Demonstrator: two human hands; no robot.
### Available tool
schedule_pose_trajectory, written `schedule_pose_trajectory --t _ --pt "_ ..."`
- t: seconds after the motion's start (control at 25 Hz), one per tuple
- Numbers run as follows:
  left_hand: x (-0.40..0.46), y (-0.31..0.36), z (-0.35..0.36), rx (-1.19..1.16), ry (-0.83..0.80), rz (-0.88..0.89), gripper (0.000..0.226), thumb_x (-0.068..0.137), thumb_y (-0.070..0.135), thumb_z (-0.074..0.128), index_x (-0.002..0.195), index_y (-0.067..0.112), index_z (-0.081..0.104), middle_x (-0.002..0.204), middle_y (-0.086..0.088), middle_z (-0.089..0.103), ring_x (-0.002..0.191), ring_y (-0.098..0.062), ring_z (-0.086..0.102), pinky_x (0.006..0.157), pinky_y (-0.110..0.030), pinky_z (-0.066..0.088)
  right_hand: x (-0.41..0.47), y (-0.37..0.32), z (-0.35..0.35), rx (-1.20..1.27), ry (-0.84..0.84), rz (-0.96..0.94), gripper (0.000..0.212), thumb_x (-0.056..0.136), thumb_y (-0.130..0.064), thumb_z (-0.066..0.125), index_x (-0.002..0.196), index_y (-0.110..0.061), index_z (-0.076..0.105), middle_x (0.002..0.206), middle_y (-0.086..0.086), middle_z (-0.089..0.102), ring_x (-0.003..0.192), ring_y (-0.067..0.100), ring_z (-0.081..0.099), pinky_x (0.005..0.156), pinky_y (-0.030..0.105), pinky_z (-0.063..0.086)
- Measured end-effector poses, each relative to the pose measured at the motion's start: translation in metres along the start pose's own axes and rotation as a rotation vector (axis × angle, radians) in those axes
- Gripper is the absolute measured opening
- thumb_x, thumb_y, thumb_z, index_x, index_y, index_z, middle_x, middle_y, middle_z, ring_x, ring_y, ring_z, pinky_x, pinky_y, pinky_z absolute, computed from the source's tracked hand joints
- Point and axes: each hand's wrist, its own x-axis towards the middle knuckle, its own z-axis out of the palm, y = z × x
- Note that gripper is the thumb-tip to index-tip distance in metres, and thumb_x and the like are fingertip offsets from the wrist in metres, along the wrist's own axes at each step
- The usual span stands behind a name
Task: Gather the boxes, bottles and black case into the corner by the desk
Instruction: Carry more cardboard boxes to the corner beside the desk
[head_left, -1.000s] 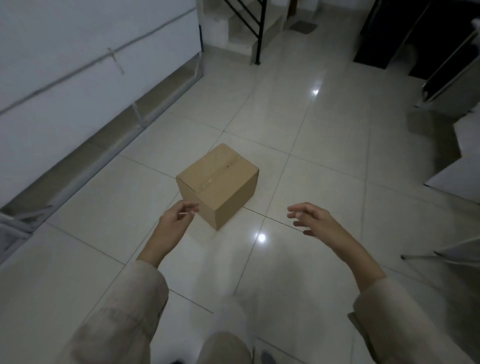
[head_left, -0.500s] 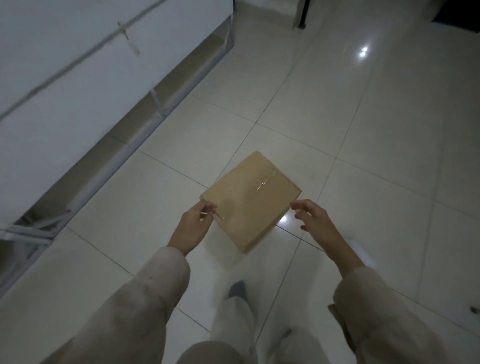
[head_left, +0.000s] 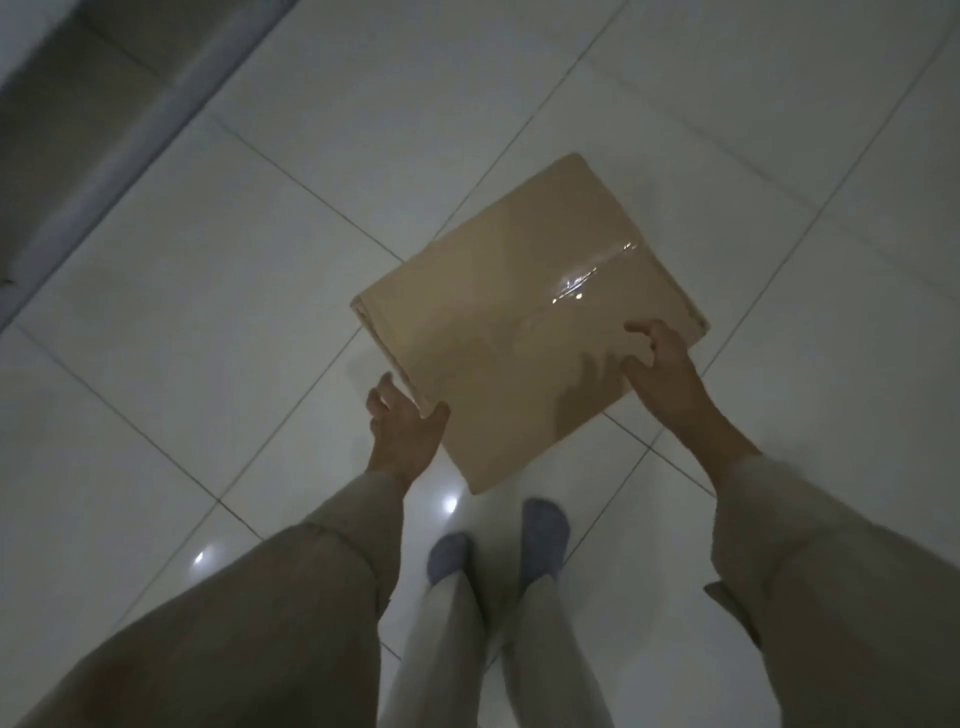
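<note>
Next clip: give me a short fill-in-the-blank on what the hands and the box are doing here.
1. Both hands are at one cardboard ____.
2. The left hand grips the box at its near-left ____.
3. A shiny strip of ____ runs across the box's top.
4. The floor is covered in pale ____.

Missing words: box; edge; tape; tiles

Glossy white tiled floor (head_left: 291, 270), dark grout lines running diagonally. Two small light reflections on tiles (head_left: 450, 504), lower centre and lower left. Grey metal rail (head_left: 111, 156) crosses upper left corner. Two feet in blue-grey socks (head_left: 543, 530) side by side, pale trouser legs (head_left: 452, 649) above.
</note>
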Motion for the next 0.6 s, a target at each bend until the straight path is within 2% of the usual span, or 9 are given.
schedule_pose_trajectory --t 0.04,0.08,0.12,0.2,0.24,0.36,0.44,0.56,0.6 --pt "0.013 -0.006 0.01 -0.07 -0.002 -0.082 0.084 0.09 0.035 0.052 0.147 0.009 -0.004 0.155 -0.016 0.004 0.14 -0.035 0.02 0.11 -0.043 0.026 0.016 0.007 0.005 -0.042 -0.013 -0.014 0.043 0.089 -0.007 0.05 0.131 -0.009 0.043 0.139 0.017 0.034 0.119 0.023 0.042 0.091 0.016 0.033" --pt "0.025 -0.011 0.021 -0.142 -0.013 -0.136 0.088 0.09 0.036 0.053 0.146 0.006 -0.008 0.155 -0.017 0.007 0.14 -0.034 0.022 0.11 -0.04 0.026 0.034 0.014 0.009 -0.098 -0.008 -0.029 0.045 0.089 -0.012 0.051 0.133 -0.008 0.04 0.14 0.017 0.033 0.122 0.026 0.041 0.099 0.026 0.034" --pt "0.035 -0.014 0.03 -0.214 -0.028 -0.162 0.089 0.089 0.036 0.054 0.145 0.005 -0.007 0.154 -0.017 0.014 0.138 -0.033 0.026 0.109 -0.039 0.028 0.051 0.02 0.01 -0.164 0.023 -0.042 0.049 0.089 -0.017 0.053 0.134 -0.008 0.038 0.142 0.018 0.032 0.127 0.03 0.039 0.105 0.037 0.033" --pt "0.054 -0.019 0.046 -0.325 -0.046 -0.192 0.087 0.085 0.038 0.059 0.142 0.007 0.0 0.147 -0.015 0.026 0.132 -0.031 0.035 0.108 -0.039 0.034 0.082 0.029 0.006 -0.263 0.132 -0.005 0.059 0.085 -0.03 0.053 0.138 -0.011 0.033 0.145 0.016 0.031 0.134 0.033 0.031 0.11 0.047 0.025" --pt "0.062 -0.019 0.052 -0.354 -0.031 -0.227 0.088 0.083 0.041 0.062 0.14 0.009 0.003 0.144 -0.014 0.028 0.13 -0.031 0.037 0.106 -0.039 0.036 0.096 0.033 0.002 -0.283 0.159 0.036 0.066 0.082 -0.033 0.054 0.14 -0.014 0.028 0.147 0.015 0.029 0.137 0.033 0.027 0.111 0.049 0.021" --pt "0.076 -0.007 0.065 -0.419 0.081 -0.367 0.089 0.079 0.044 0.065 0.139 0.014 0.007 0.142 -0.014 0.027 0.128 -0.034 0.036 0.099 -0.037 0.036 0.123 0.041 -0.011 -0.316 0.041 0.153 0.089 0.078 -0.033 0.066 0.146 -0.019 0.011 0.151 0.013 0.023 0.14 0.033 0.022 0.113 0.051 0.019" --pt "0.075 -0.001 0.068 -0.45 0.142 -0.399 0.086 0.08 0.04 0.066 0.138 0.014 0.008 0.143 -0.014 0.024 0.129 -0.035 0.033 0.101 -0.04 0.033 0.128 0.044 -0.015 -0.337 0.012 0.178 0.094 0.075 -0.039 0.07 0.146 -0.018 0.013 0.15 0.013 0.023 0.137 0.035 0.023 0.11 0.051 0.022" --pt "0.068 -0.005 0.064 -0.4 0.162 -0.272 0.086 0.079 0.035 0.068 0.138 0.012 0.01 0.143 -0.013 0.026 0.131 -0.033 0.032 0.104 -0.038 0.033 0.124 0.047 -0.021 -0.28 -0.018 0.258 0.088 0.075 -0.044 0.069 0.142 -0.011 0.024 0.146 0.014 0.023 0.135 0.037 0.021 0.107 0.049 0.027" --pt "0.064 -0.003 0.059 -0.371 0.168 -0.225 0.09 0.076 0.037 0.07 0.139 0.012 0.011 0.143 -0.013 0.027 0.131 -0.033 0.033 0.108 -0.042 0.033 0.12 0.05 -0.023 -0.268 -0.036 0.291 0.084 0.075 -0.045 0.068 0.14 -0.01 0.027 0.144 0.015 0.024 0.134 0.037 0.02 0.105 0.048 0.028"
